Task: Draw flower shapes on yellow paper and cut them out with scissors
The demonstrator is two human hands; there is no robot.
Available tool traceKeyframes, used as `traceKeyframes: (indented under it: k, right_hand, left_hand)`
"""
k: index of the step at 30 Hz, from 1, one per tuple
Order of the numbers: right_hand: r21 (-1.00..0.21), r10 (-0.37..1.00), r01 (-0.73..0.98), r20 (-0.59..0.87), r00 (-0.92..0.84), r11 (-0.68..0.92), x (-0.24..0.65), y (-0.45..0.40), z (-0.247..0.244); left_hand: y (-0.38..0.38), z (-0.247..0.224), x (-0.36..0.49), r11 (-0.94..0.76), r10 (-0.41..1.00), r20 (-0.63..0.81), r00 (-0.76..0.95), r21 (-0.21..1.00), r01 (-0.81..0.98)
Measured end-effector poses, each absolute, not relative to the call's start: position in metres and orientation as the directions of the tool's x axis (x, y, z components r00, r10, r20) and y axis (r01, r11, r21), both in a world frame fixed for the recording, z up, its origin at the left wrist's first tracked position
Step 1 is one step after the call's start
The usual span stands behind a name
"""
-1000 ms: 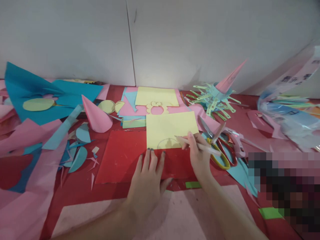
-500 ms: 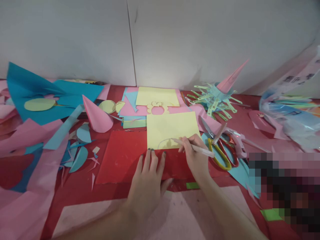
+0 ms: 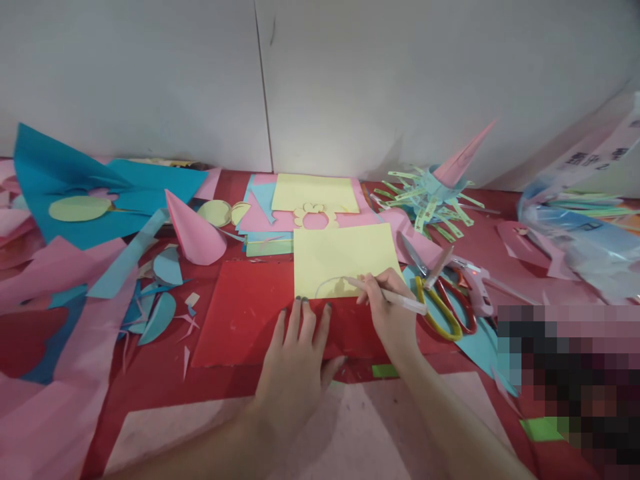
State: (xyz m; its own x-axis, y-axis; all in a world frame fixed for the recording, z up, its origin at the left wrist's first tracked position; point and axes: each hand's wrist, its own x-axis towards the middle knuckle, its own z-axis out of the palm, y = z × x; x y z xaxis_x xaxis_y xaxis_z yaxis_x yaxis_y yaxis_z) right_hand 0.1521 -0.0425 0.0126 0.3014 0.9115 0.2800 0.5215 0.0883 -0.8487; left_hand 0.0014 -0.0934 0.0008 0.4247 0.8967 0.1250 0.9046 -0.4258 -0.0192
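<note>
A sheet of yellow paper (image 3: 345,253) lies partly over a red board (image 3: 245,313). My right hand (image 3: 393,320) grips a white pen (image 3: 400,300), its tip on the yellow sheet at the end of a thin curved line. My left hand (image 3: 295,360) rests flat with fingers spread on the red board, its fingertips at the sheet's lower edge. Beside my right hand lie scissors (image 3: 445,307) with yellow and red handles. Just beyond the sheet is a yellow scalloped paper cutout (image 3: 315,212).
A pink paper cone (image 3: 195,233) stands left of the stacked papers. Blue paper scraps (image 3: 157,320) lie at left. On the right are a cone-topped craft (image 3: 445,187) with green strips, a glue gun (image 3: 477,287) and a plastic bag (image 3: 585,233). A pale wall (image 3: 320,80) rises behind.
</note>
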Motion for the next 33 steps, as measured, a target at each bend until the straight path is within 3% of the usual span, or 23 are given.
traceKeyframes:
  k: [33]
  right_hand:
    - [-0.856, 0.937, 0.496, 0.281, 0.209, 0.146, 0.1503, -0.0412, 0.0121]
  left_hand:
    - [-0.0932, 0.0021, 0.0010, -0.426, 0.898, 0.122, 0.424, -0.011, 0.905]
